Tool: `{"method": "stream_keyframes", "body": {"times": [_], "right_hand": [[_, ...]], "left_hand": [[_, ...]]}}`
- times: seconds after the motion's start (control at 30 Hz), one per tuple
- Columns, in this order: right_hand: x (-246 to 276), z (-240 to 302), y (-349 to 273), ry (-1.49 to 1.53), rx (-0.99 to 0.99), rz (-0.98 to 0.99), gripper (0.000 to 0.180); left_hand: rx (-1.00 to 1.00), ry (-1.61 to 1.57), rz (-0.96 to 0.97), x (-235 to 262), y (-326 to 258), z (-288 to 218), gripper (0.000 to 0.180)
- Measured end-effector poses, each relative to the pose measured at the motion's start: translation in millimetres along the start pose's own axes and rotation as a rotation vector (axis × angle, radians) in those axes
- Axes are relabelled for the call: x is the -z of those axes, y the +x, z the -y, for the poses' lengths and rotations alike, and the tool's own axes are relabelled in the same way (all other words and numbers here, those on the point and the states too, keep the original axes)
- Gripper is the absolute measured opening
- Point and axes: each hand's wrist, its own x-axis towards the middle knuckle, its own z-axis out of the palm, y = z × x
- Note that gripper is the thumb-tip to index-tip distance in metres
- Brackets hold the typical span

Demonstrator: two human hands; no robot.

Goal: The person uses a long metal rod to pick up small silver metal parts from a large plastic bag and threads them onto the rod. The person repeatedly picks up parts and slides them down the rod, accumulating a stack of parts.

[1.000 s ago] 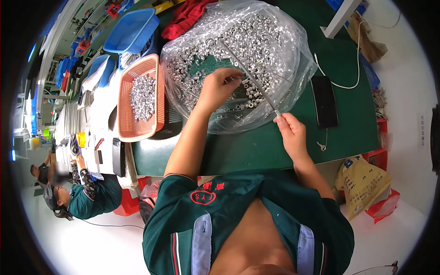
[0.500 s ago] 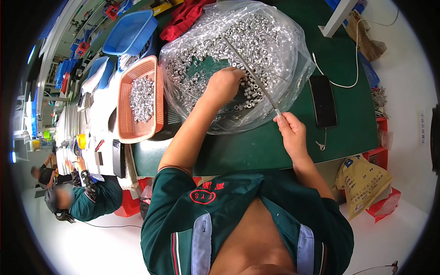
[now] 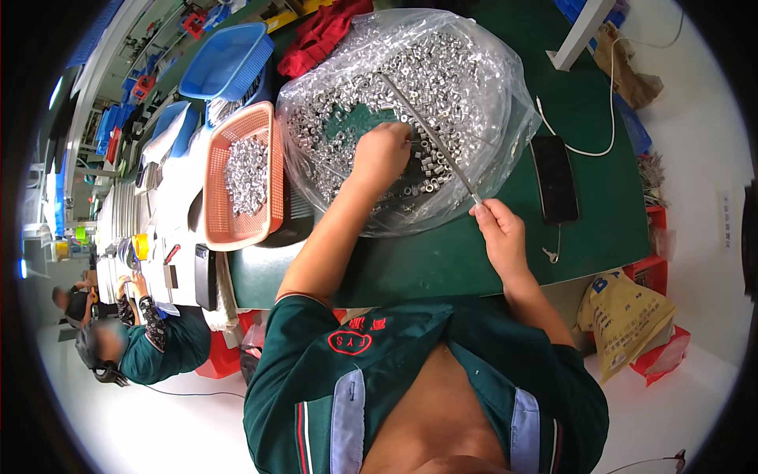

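Observation:
A clear plastic bag (image 3: 517, 118), spread on the green table, holds a heap of small silvery metal collars (image 3: 454, 59). Inside its opening, my left hand (image 3: 383, 156) is closed, fingertips together beside the collars; whatever they pinch is too small to make out. My right hand (image 3: 503, 237) grips the near end of a slim grey metal rod (image 3: 430, 133) between thumb and fingers at the bag's near right side. From there the rod slants over the heap to the far left, and its far end lies above the collars.
An orange basket (image 3: 276, 170) with more small metal parts stands left of the bag, a blue basket (image 3: 229, 63) behind it. Red cloth (image 3: 320, 39) lies at the back. A phone (image 3: 555, 178), cable and key are on the right. Another person (image 3: 162, 340) works at far left.
My left hand has shifted slightly left, with its fingertips drawn back from the collars on the right. My right hand still holds the rod, almost unmoved.

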Motion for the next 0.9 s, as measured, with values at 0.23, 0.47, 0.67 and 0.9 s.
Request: {"method": "stream_keyframes", "body": {"times": [0.23,0.47,0.67,0.9], "right_hand": [[-5,5,-1,-0.091,0.109,0.009,0.016],[-8,0,-2,-0.170,0.169,0.046,0.015],[-8,-1,-2,-0.203,0.188,0.048,0.015],[-7,0,-3,-0.216,0.236,0.038,0.012]], "left_hand": [[0.777,-2.028,-0.186,36,-2,35,0.007],[0.740,-2.137,-0.353,43,-5,37,0.009],[0.609,-1.874,-0.460,48,-1,34,0.008],[0.447,-1.289,-0.404,68,-2,23,0.008]]}}
